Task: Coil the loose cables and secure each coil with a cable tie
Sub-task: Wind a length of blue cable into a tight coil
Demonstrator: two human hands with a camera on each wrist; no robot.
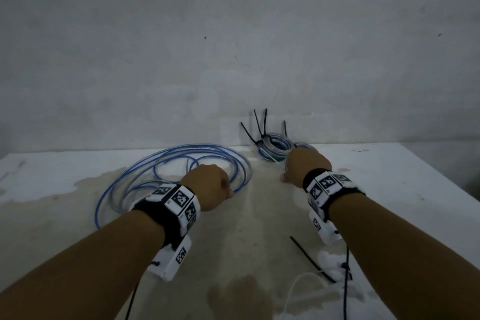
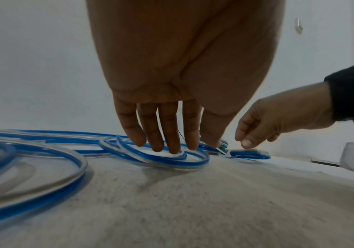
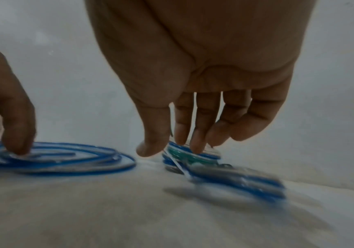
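A loose blue-and-clear cable lies in wide loops on the table's left half. My left hand hovers over its right side. In the left wrist view the hand's straight fingers point down and touch a small loop of that cable. My right hand reaches to the tied coils by the wall. Its fingertips rest on a small blue-green coil, with the thumb beside it and nothing gripped. A second bound coil lies blurred in front.
Black cable ties stick up from the tied coils against the grey wall. A loose black cable tie lies on the stained white table near my right forearm, beside a white cord.
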